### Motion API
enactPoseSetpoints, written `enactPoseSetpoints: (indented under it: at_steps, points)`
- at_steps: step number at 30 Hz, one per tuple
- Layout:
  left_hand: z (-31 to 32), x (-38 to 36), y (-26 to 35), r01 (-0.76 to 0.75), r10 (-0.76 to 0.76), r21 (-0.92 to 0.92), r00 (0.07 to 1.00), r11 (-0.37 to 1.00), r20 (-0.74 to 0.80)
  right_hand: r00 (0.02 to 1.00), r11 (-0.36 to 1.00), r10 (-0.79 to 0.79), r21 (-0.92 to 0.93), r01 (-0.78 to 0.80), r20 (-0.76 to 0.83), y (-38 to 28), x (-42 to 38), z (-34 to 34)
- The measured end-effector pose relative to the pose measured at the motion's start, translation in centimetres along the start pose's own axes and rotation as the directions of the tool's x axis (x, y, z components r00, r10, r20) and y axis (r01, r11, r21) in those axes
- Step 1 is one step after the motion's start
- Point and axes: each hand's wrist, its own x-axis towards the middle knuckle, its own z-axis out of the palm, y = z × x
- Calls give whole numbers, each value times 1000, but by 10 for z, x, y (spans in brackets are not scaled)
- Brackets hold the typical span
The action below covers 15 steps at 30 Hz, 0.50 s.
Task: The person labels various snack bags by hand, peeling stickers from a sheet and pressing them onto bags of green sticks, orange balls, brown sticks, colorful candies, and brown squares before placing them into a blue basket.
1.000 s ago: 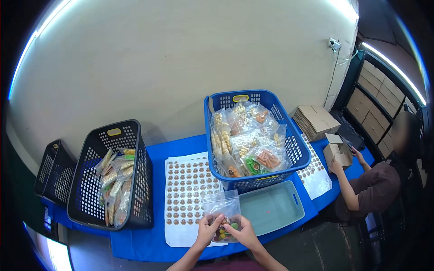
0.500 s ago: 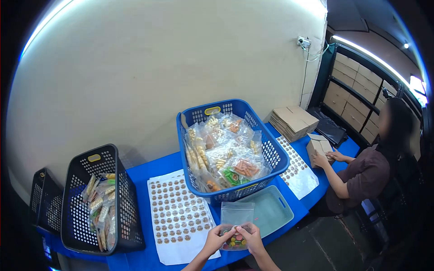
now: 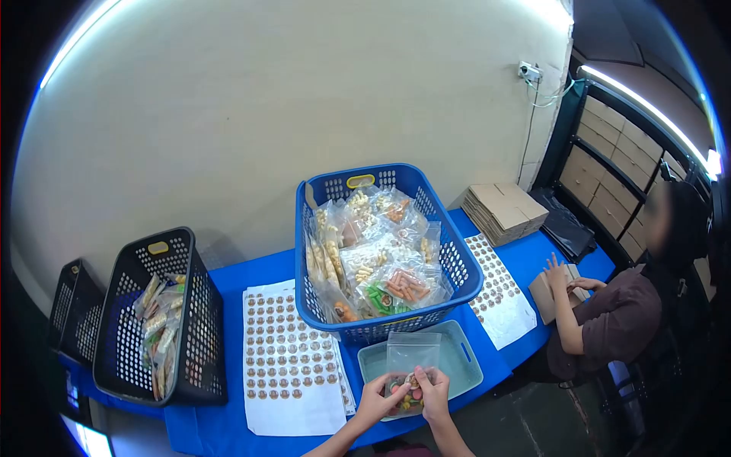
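My left hand (image 3: 377,400) and my right hand (image 3: 433,393) both grip a clear zip bag (image 3: 412,352) at its middle, with thumbs and fingers meeting on its front. Colourful round pieces lie in the bag's lower part. A small round sticker (image 3: 412,379) shows near my fingertips. The bag hangs upright over the front of a pale green tray (image 3: 465,373). Behind it stands a blue basket (image 3: 396,329) full of clear bags of snacks. To the left lies a sheet of round stickers (image 3: 293,358).
Black baskets (image 3: 199,335) stand at the left, one holding filled bags. Another sticker sheet (image 3: 499,297) and flat cardboard boxes (image 3: 504,209) lie to the right. At the far right, a co-worker (image 3: 620,312) handles a cardboard box (image 3: 545,298).
The view has shifted slightly. My hands, still holding the bag, appear a little further right and higher. The co-worker's one hand has lifted from the box, which now lies lower.
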Motion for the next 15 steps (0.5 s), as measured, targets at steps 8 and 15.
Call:
enactPoseSetpoints:
  at_steps: [8,15]
  points:
    - [-7,5,3,-121,88,-131,967,984,-237,948,997,35,-75,-11,317,-21,6,17]
    - [-7,-7,4,-59,10,-157,955,986,-295,954,991,-57,-101,91,294,-24,-1,25]
